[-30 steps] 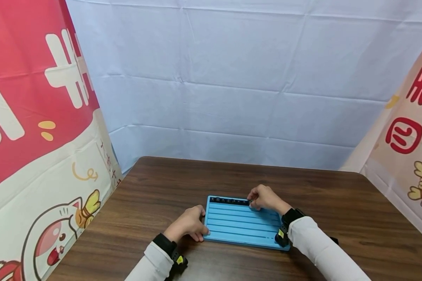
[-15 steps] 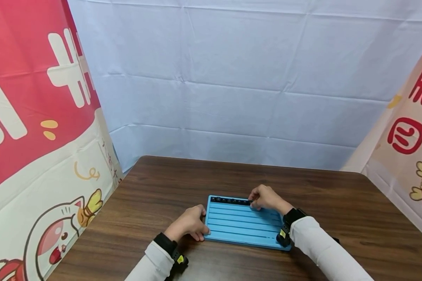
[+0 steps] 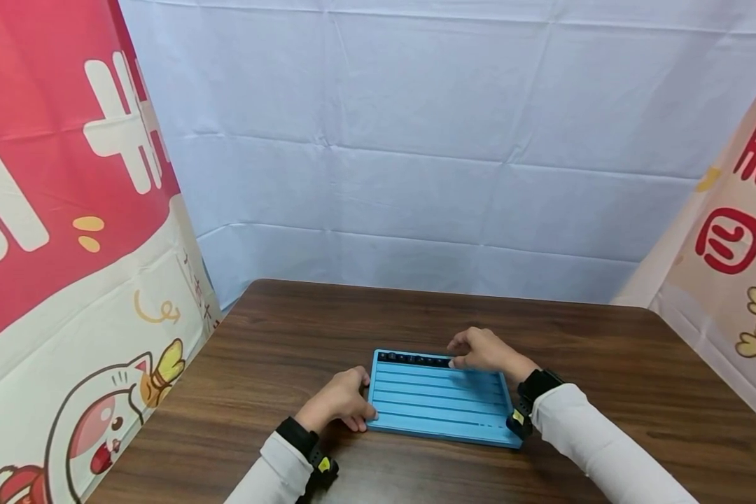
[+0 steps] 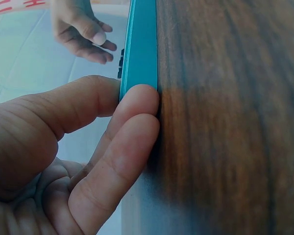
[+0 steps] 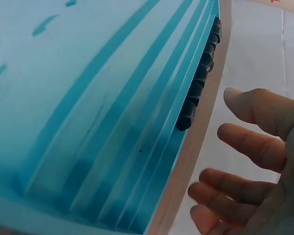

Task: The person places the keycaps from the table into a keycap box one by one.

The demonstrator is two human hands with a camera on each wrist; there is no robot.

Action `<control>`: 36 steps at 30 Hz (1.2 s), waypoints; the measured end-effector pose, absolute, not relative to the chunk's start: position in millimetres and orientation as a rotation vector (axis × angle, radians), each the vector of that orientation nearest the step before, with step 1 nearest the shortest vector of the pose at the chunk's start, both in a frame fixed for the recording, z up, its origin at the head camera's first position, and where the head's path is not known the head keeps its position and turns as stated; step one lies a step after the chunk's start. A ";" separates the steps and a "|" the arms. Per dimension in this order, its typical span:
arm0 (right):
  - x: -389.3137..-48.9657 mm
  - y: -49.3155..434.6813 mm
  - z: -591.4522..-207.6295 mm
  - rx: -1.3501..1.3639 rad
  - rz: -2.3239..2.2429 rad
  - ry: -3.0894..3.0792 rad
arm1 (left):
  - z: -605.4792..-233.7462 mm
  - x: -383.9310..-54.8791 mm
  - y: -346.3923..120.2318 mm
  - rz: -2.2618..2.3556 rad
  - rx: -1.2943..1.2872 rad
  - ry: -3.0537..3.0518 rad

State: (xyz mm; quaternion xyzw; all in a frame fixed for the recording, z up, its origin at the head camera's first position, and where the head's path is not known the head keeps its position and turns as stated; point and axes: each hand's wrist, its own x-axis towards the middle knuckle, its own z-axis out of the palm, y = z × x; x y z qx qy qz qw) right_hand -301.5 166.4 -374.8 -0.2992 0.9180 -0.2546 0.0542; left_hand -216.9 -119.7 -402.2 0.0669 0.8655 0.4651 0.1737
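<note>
A light-blue grooved tray [image 3: 441,407] lies flat on the brown table. In its far groove stands a row of small black keycaps [image 3: 412,360], which starts at the left end; in the right wrist view the keycaps [image 5: 198,83] stop partway along, and the groove beyond is bare. My left hand [image 3: 336,400] holds the tray's left edge; the left wrist view has its fingertips against the tray's side [image 4: 141,54]. Over the far right part of the tray hovers my right hand [image 3: 488,351], its fingers spread and apart from the keycaps, with nothing between them.
Wood-grain tabletop [image 3: 315,329] surrounds the tray. A pale blue cloth [image 3: 409,140] hangs behind the table. Printed cloths hang at the left [image 3: 31,301] and right [image 3: 712,322]. Each wrist wears a black strap with a small device.
My right hand has let go at the keycap row, lifted slightly and moved a little right, its fingers parting. The left hand stays at the tray's edge.
</note>
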 end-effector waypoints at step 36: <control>-261.6 224.8 -370.9 -0.891 -0.609 2.746 | -409.7 -221.4 -120.2 1.346 0.227 2.442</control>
